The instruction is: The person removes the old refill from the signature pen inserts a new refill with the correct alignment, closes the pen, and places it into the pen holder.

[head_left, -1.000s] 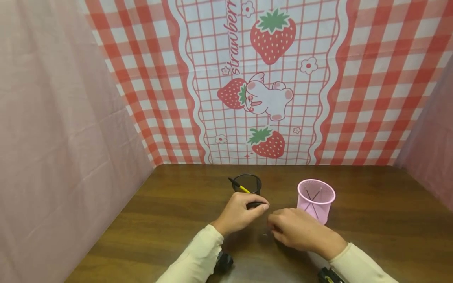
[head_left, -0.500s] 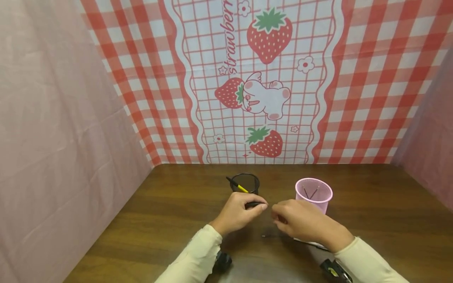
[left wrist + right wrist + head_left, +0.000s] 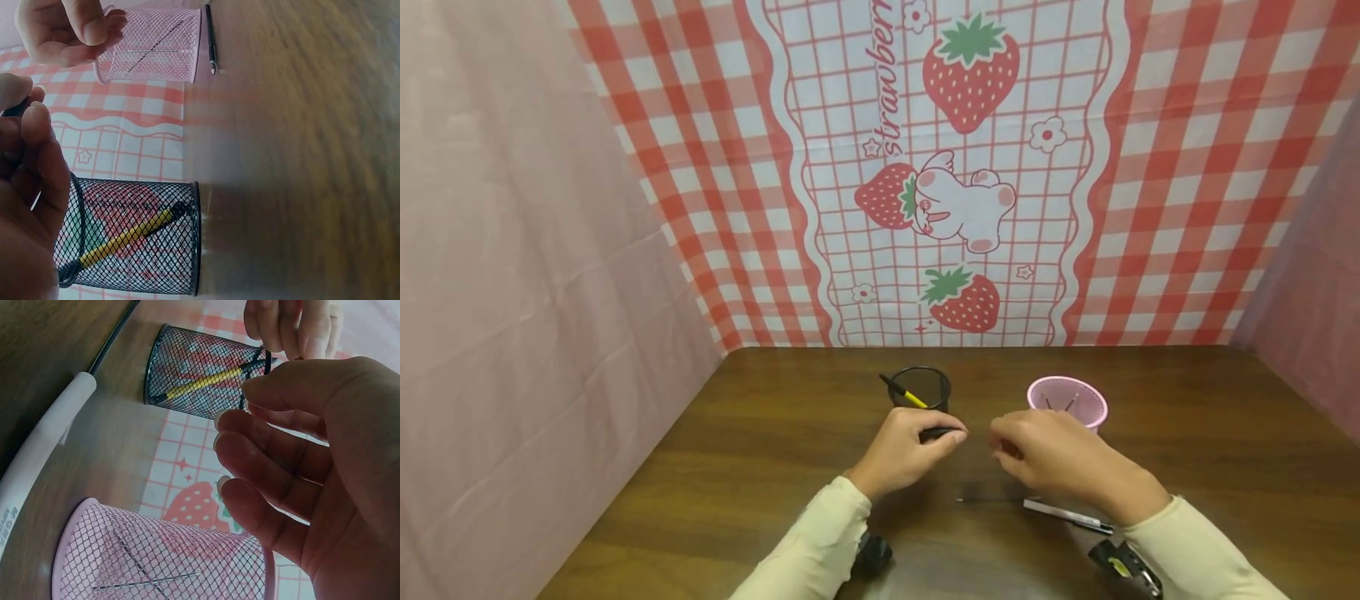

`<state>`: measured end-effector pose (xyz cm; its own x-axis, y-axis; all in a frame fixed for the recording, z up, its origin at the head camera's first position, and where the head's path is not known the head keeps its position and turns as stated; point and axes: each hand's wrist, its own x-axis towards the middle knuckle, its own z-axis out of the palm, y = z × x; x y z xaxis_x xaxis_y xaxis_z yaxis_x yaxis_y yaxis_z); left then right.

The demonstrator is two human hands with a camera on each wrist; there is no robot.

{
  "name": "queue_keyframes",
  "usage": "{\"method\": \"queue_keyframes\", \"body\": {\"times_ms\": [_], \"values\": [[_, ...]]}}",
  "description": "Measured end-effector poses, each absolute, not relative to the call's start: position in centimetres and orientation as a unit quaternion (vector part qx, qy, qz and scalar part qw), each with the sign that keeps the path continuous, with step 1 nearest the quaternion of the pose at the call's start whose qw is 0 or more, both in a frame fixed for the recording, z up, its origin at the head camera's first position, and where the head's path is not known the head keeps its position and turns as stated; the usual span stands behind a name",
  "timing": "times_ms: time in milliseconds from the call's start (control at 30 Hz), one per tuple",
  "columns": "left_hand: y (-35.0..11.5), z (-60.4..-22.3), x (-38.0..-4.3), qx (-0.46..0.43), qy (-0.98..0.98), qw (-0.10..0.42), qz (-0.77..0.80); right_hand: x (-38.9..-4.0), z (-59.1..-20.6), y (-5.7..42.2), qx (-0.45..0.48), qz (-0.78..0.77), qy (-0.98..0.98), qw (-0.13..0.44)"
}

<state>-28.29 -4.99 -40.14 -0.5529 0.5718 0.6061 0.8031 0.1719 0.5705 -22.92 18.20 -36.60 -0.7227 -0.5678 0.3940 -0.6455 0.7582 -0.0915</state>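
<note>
My left hand (image 3: 910, 450) grips a black pen (image 3: 938, 433), mostly covered by the fingers. Across a small gap is my right hand (image 3: 1048, 450), fingers loosely curled with nothing visible in them. It overlaps the front of the pink mesh cup (image 3: 1067, 379), where two thin dark rods (image 3: 134, 556) lean crosswise. Below the right hand, a white pen (image 3: 1067, 517) lies on the table, a thin black refill (image 3: 988, 500) stretching left from its end. Behind my left hand stands a black mesh cup (image 3: 931, 370) with a yellow-and-black pen (image 3: 128, 240) leaning inside.
The brown wooden table (image 3: 760, 467) runs back to a red-checked strawberry cloth (image 3: 970, 192). Pink cloth (image 3: 550, 250) hangs at the left side, and more at the right. Dark wrist camera mounts (image 3: 1123, 567) sit under both sleeves.
The right hand has moved right and slightly away, farther from the left hand. The white pen and black refill have come into view beneath it. The left hand stays in place with the black pen.
</note>
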Motion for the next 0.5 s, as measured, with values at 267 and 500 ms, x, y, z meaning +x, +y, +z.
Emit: {"method": "queue_keyframes", "body": {"times_ms": [267, 500], "values": [[-4.95, -40.42, -28.44, -0.461, -0.754, 0.134, -0.449, -22.82, -36.35, 18.10, 0.340, 0.113, -0.911, 0.204], [-4.98, -40.58, -28.51, -0.468, -0.751, 0.136, -0.446, -22.77, -35.87, 18.28, 0.351, 0.114, -0.899, 0.236]]}}
